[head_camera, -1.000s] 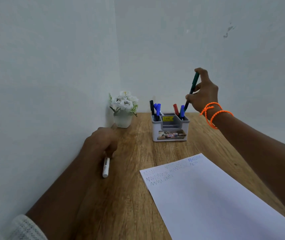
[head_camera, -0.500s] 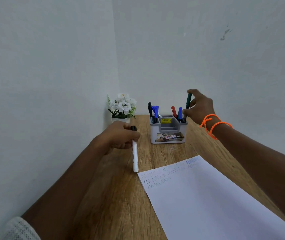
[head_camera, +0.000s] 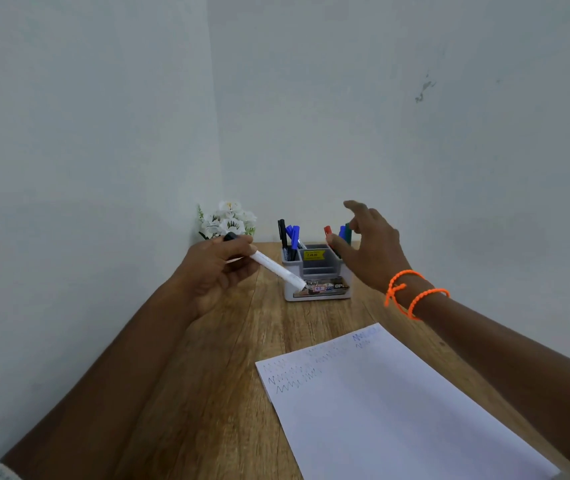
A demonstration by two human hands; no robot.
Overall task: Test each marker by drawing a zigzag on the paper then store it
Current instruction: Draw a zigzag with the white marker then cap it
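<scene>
While the left hand [head_camera: 216, 268] holds a white marker [head_camera: 278, 270] near its black-capped end, fingers curled round the barrel and the far tip slanting down toward the middle of the frame, the right hand [head_camera: 368, 252] hangs spread and empty just above the right side of the grey organizer [head_camera: 318, 277], where a green marker [head_camera: 347, 232] stands upright beside a blue one and a red one. That slanted hold looks meant for passing the marker across or bringing it to the paper [head_camera: 397, 403], which lies at lower right with a few zigzag rows along its upper left corner and most of the sheet blank. The tabletop [head_camera: 228, 358] is bare between organizer and paper; the wall and a flower pot [head_camera: 226, 223] close off the upper left.
</scene>
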